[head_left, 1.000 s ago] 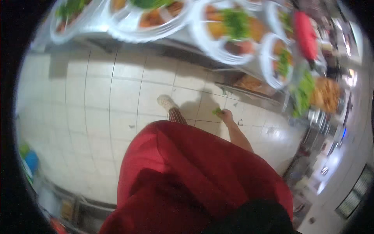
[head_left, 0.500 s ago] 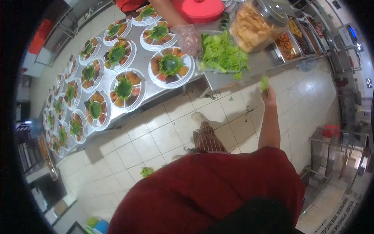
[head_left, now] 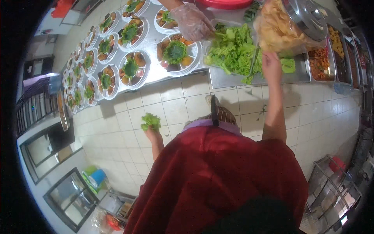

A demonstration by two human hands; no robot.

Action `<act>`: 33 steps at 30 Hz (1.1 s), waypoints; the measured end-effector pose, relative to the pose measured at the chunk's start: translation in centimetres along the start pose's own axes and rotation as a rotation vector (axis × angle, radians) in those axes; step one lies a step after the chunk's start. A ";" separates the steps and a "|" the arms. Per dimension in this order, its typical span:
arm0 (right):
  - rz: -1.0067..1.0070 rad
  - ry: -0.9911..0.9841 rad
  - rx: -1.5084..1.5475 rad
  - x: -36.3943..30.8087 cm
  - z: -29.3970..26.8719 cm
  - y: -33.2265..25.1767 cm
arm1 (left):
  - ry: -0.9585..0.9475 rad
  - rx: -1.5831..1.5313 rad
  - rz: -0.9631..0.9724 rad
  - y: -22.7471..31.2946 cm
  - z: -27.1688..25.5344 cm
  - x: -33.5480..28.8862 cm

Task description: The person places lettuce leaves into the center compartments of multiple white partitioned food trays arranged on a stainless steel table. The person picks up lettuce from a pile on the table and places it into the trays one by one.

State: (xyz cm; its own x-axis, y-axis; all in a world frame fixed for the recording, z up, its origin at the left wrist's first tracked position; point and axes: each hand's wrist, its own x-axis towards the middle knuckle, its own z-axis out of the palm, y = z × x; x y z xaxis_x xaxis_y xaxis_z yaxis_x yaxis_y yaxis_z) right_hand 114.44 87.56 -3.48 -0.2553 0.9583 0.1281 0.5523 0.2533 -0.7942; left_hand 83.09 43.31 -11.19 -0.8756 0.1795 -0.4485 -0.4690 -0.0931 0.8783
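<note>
Now nearer — steel counter (head_left: 230, 78), lettuce pile (head_left: 233, 50) — tiled floor (head_left: 128, 105).

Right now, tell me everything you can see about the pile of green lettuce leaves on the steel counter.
The pile of green lettuce leaves is loose, bright green and frilly. It lies heaped on a flat steel tray at the counter's edge. A co-worker's clear-gloved hand touches its top left, and the person's right hand reaches into its right side.

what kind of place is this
Probably a catering or canteen kitchen: a long steel counter lined with many divided plates of food, a lettuce heap, and steel food trays on a tiled floor.
</note>
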 end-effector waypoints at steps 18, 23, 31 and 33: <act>-0.293 -0.130 -0.546 7.6 4.2 1.5 | 0.017 -0.244 -0.105 0.0 2.2 -1.2; -0.133 -0.208 -0.458 6.2 1.9 -2.8 | 0.081 -0.206 -0.091 -0.5 0.6 -1.7; -0.252 -0.282 -0.639 6.2 2.3 -1.0 | -0.009 0.009 -0.020 -2.1 -0.8 -0.7; -0.301 -0.311 -0.689 6.2 3.1 -0.5 | 0.001 0.004 -0.034 -2.1 -0.3 -0.2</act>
State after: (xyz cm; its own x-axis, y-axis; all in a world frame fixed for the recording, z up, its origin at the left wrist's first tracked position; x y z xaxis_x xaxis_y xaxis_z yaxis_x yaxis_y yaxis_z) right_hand 110.14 92.93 -4.17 -0.6234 0.7815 0.0260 0.7635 0.6156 -0.1951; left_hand 84.16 43.14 -12.99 -0.8594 0.1815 -0.4779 -0.4976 -0.0831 0.8634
